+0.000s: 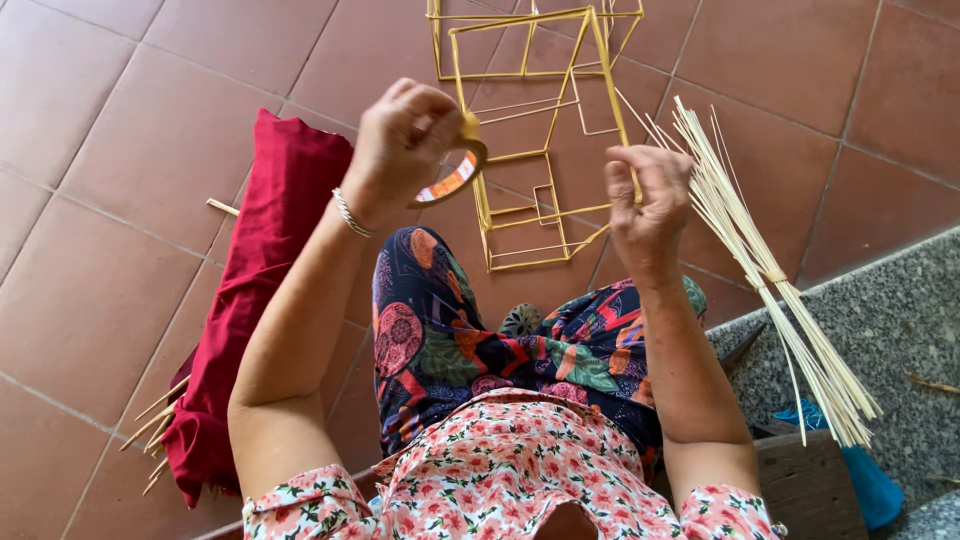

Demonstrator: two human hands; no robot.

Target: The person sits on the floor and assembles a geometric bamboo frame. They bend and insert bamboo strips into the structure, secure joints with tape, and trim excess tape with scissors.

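In the head view, a floor (pixel 120 150) of large reddish-brown tiles is seen from above, bordered at the right by a speckled grey stone ledge (pixel 880 320). A red cloth bundle (pixel 255 280) is laid on the tiles at the left, with thin bamboo sticks (pixel 150 425) protruding from its lower end. A bunch of pale bamboo splints (pixel 770 280), tied near its middle, is propped across the ledge edge. No open container is shown; a blue object (pixel 865 480) at the lower right is mostly hidden by the splints and a dark wooden block (pixel 800 480).

A yellow bamboo-strip frame (pixel 530 160) of nested squares is held over the lap. One of its bars is gripped by the clenched fingers of the right hand (pixel 645 205). A roll of tape (pixel 455 175) is grasped in the closed fingers of the left hand (pixel 400 145), touching the frame's left side. The frame's top is cut off by the picture edge.
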